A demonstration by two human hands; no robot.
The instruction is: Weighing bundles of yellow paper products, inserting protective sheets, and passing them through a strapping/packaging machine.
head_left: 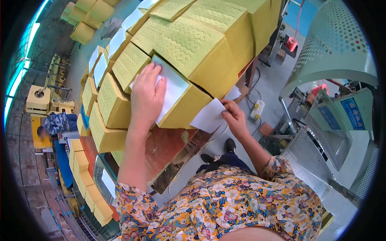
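Observation:
My left hand (148,92) lies flat, fingers extended, on a white paper sheet (173,86) that covers the top of a stack of yellow paper (187,108). Its thumb is spread away from the other fingers. To the right, my right hand (236,117) pinches the edge of another white sheet (207,115) between thumb and fingers. That sheet hangs beside the near corner of the same stack. Larger stacks of yellow embossed paper (181,42) stand just beyond, with wavy patterns pressed into their tops. More stacks (108,96) sit to the left.
The stacks rest on a worn red table (165,148). A machine with a perforated metal guard (337,48) stands at the right, near a power strip (257,109) and cables on the floor. A row of yellow blocks (90,184) lies at lower left. Another person (58,123) is farther left.

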